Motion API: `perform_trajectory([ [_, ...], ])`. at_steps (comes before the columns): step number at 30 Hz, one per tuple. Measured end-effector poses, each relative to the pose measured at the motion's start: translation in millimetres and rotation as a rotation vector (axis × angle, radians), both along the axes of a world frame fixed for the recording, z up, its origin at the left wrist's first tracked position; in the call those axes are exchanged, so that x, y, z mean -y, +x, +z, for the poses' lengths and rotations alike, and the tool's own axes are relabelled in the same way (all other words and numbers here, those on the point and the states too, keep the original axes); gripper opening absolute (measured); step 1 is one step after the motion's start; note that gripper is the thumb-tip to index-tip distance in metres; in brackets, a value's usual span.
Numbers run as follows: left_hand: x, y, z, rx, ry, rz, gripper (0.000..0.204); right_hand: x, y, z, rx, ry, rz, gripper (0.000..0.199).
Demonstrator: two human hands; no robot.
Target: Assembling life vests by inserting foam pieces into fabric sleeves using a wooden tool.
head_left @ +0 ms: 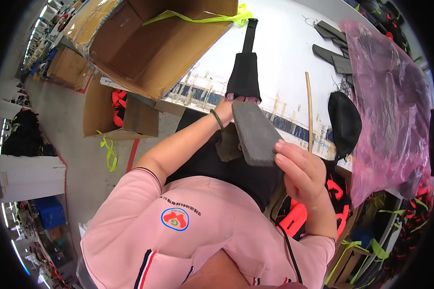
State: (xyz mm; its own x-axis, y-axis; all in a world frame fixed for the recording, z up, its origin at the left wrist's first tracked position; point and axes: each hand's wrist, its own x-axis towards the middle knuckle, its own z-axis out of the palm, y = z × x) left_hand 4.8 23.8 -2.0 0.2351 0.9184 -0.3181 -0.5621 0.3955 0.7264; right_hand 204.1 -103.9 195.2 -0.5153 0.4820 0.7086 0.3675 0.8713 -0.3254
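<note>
White table (284,53) with cardboard box (154,43), wooden stick (309,108), pink bag (390,101).

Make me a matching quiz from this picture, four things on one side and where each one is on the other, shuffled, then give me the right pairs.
Things:
1. grey foam pad
2. wooden stick
3. pink plastic sheet
4. cardboard box

Places:
A. draped over the right end of the white table
B. open, at the table's left end
C. held between the left hand and the right hand
D. lying on the table beside a black cap

Pairs: 1-C, 2-D, 3-A, 4-B
</note>
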Motion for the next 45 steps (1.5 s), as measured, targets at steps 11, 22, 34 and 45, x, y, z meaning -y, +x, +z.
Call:
perform_trajectory([
  [11,10,-15,-26,0.11,-0.049,-0.144,0.026,9,-48,-15,0.097,0.151,-0.012,0.028],
  [22,46,4,23,0.11,0.13,-0.267,0.016,-25,-36,-76,0.33,0.134,-0.204,0.034],
  [34,65,24,-10,0.02,0.1,-0.173,0.023,-27,-69,-137,0.418,-0.129,-0.531,0.023],
  [45,90,26,-40,-0.202,0.166,-0.219,0.029,-43,-59,-170,0.51,-0.694,-0.395,0.015],
])
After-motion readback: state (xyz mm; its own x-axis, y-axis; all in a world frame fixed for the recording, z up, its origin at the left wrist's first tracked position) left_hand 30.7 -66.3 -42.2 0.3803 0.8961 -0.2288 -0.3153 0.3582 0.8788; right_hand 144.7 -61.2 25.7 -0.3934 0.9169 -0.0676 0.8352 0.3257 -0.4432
